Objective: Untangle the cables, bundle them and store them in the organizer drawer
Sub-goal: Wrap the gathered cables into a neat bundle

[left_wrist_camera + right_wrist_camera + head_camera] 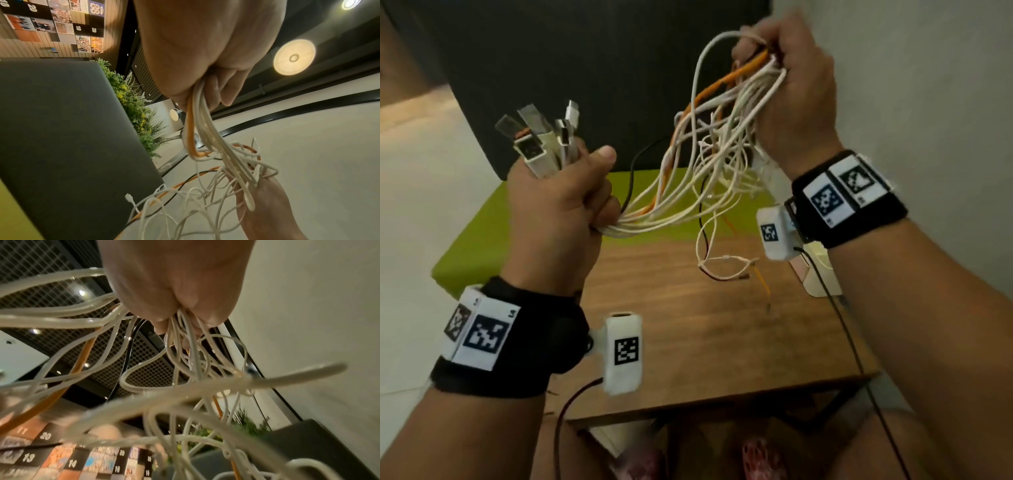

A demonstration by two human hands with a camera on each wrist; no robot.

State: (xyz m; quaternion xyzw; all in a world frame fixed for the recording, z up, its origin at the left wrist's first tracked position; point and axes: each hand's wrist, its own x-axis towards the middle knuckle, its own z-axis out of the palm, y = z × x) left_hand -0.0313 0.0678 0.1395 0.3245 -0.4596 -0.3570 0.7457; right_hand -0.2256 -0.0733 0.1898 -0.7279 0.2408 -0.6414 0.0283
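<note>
One tangle of cables (709, 161), mostly white, one orange, one black, held above the tabletop (709, 329); left hand (558, 209) fists the plug ends; right hand (791, 92) clutches the loops.

A wooden tabletop (705, 308) stood below, with a lime-green seat (482, 240) behind it and a dark panel (585, 51) beyond. Greenery (135, 104) and numbered wall photos (61, 21) showed nearby.

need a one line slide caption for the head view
Left hand grips the plug ends while right hand lifts tangled cables above the table.
</note>
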